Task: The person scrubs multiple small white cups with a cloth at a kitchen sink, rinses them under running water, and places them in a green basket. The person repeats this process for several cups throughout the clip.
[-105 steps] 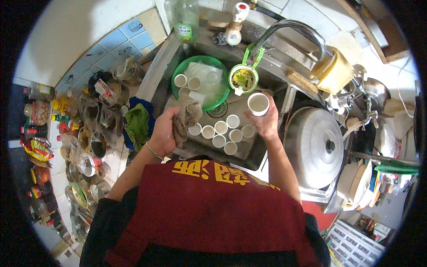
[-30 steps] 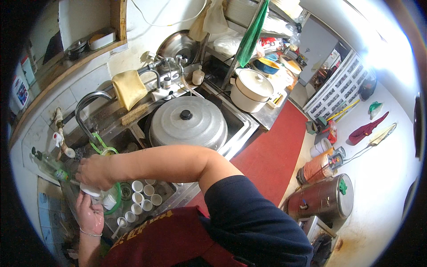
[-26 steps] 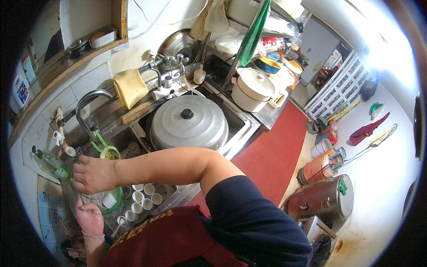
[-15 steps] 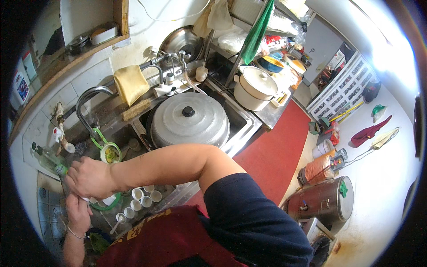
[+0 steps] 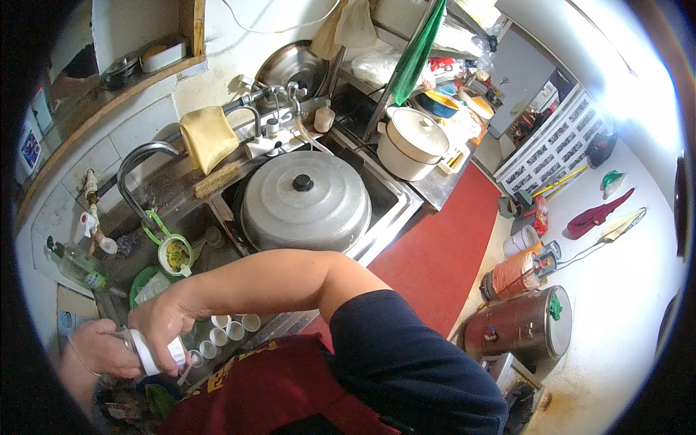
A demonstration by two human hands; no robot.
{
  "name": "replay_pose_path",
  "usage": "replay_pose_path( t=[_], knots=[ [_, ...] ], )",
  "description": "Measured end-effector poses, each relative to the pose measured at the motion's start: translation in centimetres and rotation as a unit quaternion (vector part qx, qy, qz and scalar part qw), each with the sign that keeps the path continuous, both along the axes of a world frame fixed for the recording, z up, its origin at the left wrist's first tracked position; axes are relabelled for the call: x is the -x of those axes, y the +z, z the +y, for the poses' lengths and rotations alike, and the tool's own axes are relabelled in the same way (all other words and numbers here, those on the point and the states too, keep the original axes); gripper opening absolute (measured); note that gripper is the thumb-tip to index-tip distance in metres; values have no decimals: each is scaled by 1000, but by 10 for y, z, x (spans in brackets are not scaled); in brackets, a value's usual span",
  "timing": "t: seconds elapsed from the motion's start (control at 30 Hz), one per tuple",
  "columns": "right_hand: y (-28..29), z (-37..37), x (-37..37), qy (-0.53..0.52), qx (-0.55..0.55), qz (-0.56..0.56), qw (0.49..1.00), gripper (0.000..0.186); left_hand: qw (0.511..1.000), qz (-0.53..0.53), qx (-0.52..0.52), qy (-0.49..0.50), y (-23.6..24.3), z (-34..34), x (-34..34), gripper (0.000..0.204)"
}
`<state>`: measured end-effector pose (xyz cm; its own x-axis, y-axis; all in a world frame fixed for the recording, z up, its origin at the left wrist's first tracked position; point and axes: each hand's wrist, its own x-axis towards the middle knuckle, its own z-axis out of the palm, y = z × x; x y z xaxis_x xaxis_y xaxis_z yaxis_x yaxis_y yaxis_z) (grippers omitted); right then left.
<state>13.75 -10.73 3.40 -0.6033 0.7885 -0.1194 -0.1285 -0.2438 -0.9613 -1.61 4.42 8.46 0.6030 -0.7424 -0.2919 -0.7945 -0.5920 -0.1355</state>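
Note:
My right hand (image 5: 165, 324) reaches across my body to the lower left and grips a small white cup (image 5: 150, 354) lying on its side. My left hand (image 5: 101, 349) meets it from the left, fingers curled around the cup's other end. Both hands are above the near left corner of the sink. Several small white cups (image 5: 223, 332) stand in rows in the sink just to the right of my hands. A green basin (image 5: 140, 283) sits behind them.
A big metal lid (image 5: 304, 201) covers the right sink. A curved faucet (image 5: 136, 163) carries a green strainer (image 5: 174, 254). A yellow cloth (image 5: 207, 135) and brush (image 5: 217, 178) lie on the ledge. To the right are a cream pot (image 5: 409, 142), red floor mat (image 5: 449, 246) and metal urn (image 5: 520, 326).
My right arm has swung down and left from the green basin with the cup. My left hand has come up to meet it. The view has tilted slightly.

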Motion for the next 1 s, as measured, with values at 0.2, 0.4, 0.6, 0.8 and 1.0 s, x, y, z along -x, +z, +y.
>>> replay_pose_path(
  t=[0.2,0.4,0.6,0.8,1.0],
  knots=[
    [23,-13,-11,-99,-307,-552,769,20,750,19,447,487,-84,-47,16,28],
    [-18,4,-23,-187,-596,-609,489,28,22,94,892,443,-108,-81,-2,21],
    [-19,17,-46,-265,-705,-512,413,40,25,133,949,284,-89,-91,-20,19],
    [11,9,-32,-172,-477,-448,736,51,728,-109,532,420,-47,-68,1,13],
    [53,25,-42,8,-138,-336,932,55,907,-132,306,259,-22,-47,0,10]
  ],
)
